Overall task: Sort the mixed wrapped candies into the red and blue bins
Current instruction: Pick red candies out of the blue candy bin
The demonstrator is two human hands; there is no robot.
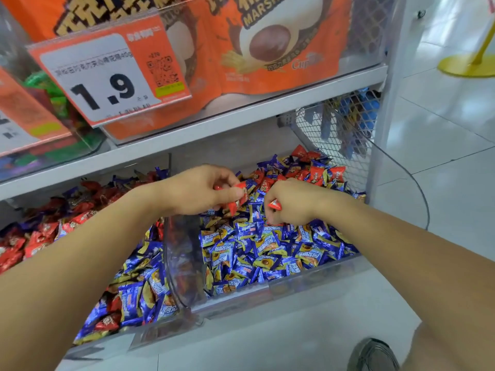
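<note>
The left hand [203,190] pinches a few red candies [237,199] between thumb and fingertips, and the right hand [290,200] is curled round another red candy [275,204]; both hover over the middle of the right bin [308,277], whose blue candies [267,253] fill the front while more red ones lie toward its back edge. Across the clear divider [182,263] sits the left bin [150,333], mostly red at the back with blue near its front. These sweets look light, with slick, crinkly wrappers, so I'd take each by a twisted end or pinch it across the middle. A price tag [107,76] hangs from the shelf [241,113] above.
</note>
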